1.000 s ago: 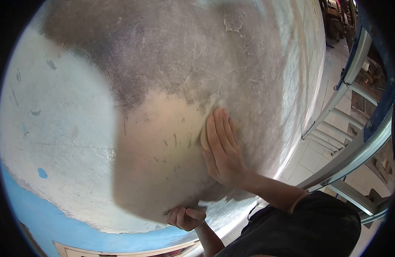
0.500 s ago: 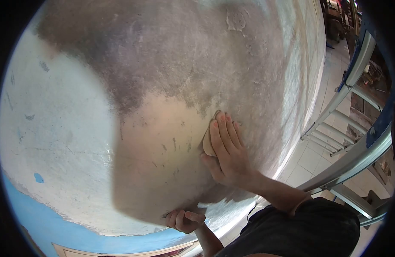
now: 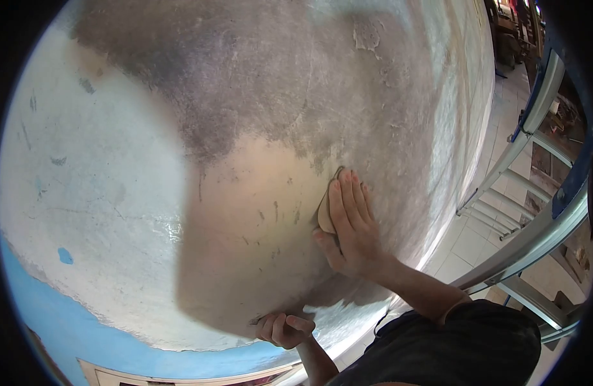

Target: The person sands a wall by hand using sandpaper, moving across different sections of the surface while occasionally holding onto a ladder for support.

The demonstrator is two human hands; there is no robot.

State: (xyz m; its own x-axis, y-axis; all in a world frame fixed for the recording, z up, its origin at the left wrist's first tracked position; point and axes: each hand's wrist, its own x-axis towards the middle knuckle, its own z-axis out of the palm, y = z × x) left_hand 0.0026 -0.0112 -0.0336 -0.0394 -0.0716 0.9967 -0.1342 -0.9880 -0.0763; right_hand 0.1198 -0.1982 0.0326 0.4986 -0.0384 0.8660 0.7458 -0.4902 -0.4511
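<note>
My right hand (image 3: pixel 355 226) presses flat against a patchy plastered wall (image 3: pixel 277 96), fingers together and thumb out to the side. Beneath its palm is a cream-backed piece of sandpaper (image 3: pixel 326 215), its dark edge showing beside the fingers; the rest is covered. Lower in the view, my left hand (image 3: pixel 285 329) is curled in a loose fist at the wall, with a small dark mark by its fingertips. What it holds, if anything, is hidden. The wall around my hands is pale with dark scuffs, and grey-brown above.
An aluminium ladder (image 3: pixel 534 257) with blue parts stands at the right, on a tiled floor (image 3: pixel 451 254). Blue paint (image 3: pixel 110 344) borders the pale wall at lower left, above a frame edge (image 3: pixel 116 376). Cluttered items (image 3: pixel 512 38) are at the upper right.
The view has shifted slightly, so the wall and both hands appear a little further right. My right hand stays pressed on the sandpaper; my left stays curled.
</note>
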